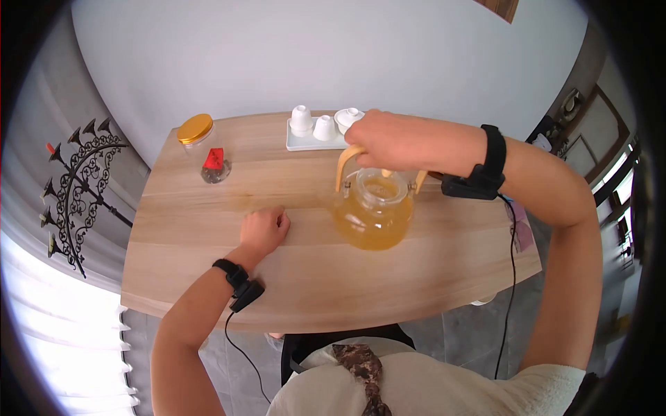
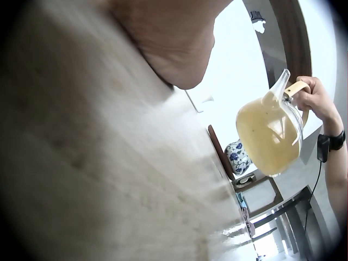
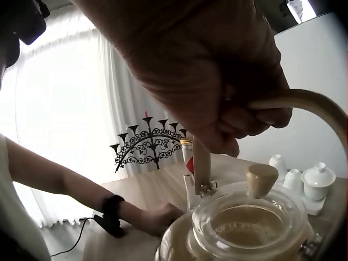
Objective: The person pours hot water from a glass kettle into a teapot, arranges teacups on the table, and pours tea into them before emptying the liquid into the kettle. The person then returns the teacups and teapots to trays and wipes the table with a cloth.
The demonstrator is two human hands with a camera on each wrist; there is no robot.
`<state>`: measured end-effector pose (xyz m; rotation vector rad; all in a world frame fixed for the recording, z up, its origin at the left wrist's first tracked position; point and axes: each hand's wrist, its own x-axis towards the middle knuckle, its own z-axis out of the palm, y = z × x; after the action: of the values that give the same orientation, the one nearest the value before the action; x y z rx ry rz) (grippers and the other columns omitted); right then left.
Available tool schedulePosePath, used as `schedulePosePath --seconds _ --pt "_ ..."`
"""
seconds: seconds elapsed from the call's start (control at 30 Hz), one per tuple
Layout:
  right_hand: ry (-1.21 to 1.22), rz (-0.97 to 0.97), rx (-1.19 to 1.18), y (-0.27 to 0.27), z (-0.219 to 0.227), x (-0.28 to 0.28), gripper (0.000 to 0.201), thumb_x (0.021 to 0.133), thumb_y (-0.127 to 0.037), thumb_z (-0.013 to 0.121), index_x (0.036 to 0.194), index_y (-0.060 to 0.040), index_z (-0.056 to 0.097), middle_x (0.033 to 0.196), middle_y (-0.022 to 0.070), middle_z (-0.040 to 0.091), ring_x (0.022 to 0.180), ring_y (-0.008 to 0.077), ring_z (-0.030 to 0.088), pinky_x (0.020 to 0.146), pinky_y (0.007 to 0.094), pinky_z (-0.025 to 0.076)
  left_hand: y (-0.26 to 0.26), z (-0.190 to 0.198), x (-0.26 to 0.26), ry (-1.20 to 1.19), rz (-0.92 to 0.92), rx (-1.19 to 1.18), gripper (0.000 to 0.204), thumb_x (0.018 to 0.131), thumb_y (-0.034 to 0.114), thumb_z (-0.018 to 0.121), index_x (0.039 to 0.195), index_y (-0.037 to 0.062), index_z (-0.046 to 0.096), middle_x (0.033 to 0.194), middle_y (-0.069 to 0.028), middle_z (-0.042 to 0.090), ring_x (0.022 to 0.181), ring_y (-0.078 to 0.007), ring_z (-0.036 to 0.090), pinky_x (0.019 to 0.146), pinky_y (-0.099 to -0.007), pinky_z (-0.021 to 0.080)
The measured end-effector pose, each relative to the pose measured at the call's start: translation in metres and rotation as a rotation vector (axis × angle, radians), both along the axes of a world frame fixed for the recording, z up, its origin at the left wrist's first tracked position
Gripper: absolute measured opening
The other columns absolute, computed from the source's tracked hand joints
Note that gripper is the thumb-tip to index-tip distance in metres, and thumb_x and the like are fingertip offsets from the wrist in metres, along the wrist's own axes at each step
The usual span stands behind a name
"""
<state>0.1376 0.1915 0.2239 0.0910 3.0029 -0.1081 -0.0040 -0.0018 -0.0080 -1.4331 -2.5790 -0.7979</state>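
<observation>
My right hand [image 1: 385, 141] grips the arched wooden handle [image 3: 312, 101] of a glass teapot [image 1: 374, 218] filled with yellow tea. In the left wrist view the teapot hangs above the tabletop, background showing beneath it, its clear spout [image 2: 280, 87] pointing up. A glass lid with a wooden knob [image 3: 261, 180] covers its top. On the table left of the teapot rests my left hand [image 1: 264, 231], fingers loosely curled and holding nothing. Behind the pot, a white tray [image 1: 316, 143] carries small white cups [image 1: 301, 119] and a lidded bowl [image 1: 348, 119], partly hidden by my right hand.
A glass jar with a gold lid [image 1: 195, 129] and red label stands at the table's back left. Beyond that side is a black candelabra [image 1: 78, 187]. Pink cloth-like stuff [image 1: 523, 236] lies at the right edge. Cables trail from both wrist cameras.
</observation>
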Motion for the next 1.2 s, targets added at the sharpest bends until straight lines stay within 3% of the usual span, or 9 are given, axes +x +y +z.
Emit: schedulePosePath --seconds 0.1,0.3,0.6,0.87,1.1,1.2 --pt "-0.151 0.068 0.015 -0.022 -0.011 0.002 0.018 0.086 -0.013 0.058 0.081 0.0048 0.056 0.072 0.0196 0.058 0.062 0.0320 0.058 0.053 0.0416 0.045 0.000 -0.002 0.000 0.011 0.021 -0.020 0.018 0.081 0.022 0.055 0.070 0.0079 0.059 0.063 -0.0143 0.060 0.062 -0.0353 0.059 0.057 -0.0449 0.047" --pt "-0.166 0.124 0.030 -0.040 -0.016 -0.004 0.020 0.087 -0.012 0.057 0.080 0.0060 0.054 0.069 0.0190 0.057 0.062 0.0316 0.058 0.053 0.0427 0.044 -0.001 0.000 0.001 0.023 0.024 -0.032 0.019 0.081 0.024 0.054 0.072 0.0092 0.063 0.067 -0.0152 0.063 0.065 -0.0352 0.061 0.060 -0.0452 0.049" --pt "0.102 0.168 0.098 0.000 -0.040 -0.043 0.018 0.083 -0.011 0.060 0.082 0.0063 0.056 0.073 0.0215 0.058 0.069 0.0340 0.060 0.058 0.0427 0.046 0.000 -0.002 -0.001 0.015 0.041 -0.064 0.017 0.080 0.024 0.055 0.075 0.0103 0.063 0.068 -0.0116 0.063 0.064 -0.0319 0.062 0.059 -0.0433 0.049" --pt "0.021 0.058 0.128 0.015 -0.048 -0.068 0.017 0.082 -0.010 0.061 0.086 0.0059 0.060 0.078 0.0212 0.062 0.073 0.0349 0.062 0.061 0.0428 0.050 0.001 0.001 -0.001 -0.004 0.019 -0.062 0.018 0.079 0.024 0.054 0.074 0.0094 0.063 0.070 -0.0147 0.064 0.065 -0.0355 0.062 0.060 -0.0461 0.049" --pt "0.141 0.154 0.052 -0.003 -0.062 -0.032 0.012 0.076 -0.004 0.057 0.082 0.0052 0.061 0.077 0.0240 0.062 0.073 0.0340 0.064 0.060 0.0426 0.050 0.002 0.001 -0.001 0.012 -0.013 -0.035 0.016 0.079 0.022 0.055 0.073 0.0085 0.061 0.068 -0.0144 0.063 0.063 -0.0353 0.061 0.059 -0.0455 0.049" --pt "0.190 0.223 0.159 -0.010 -0.096 0.003 0.013 0.074 -0.005 0.056 0.082 0.0043 0.060 0.078 0.0229 0.061 0.071 0.0334 0.063 0.059 0.0413 0.049 0.002 -0.002 0.000 0.026 -0.009 -0.026 0.015 0.079 0.021 0.055 0.072 0.0081 0.060 0.067 -0.0143 0.062 0.063 -0.0354 0.061 0.059 -0.0456 0.049"
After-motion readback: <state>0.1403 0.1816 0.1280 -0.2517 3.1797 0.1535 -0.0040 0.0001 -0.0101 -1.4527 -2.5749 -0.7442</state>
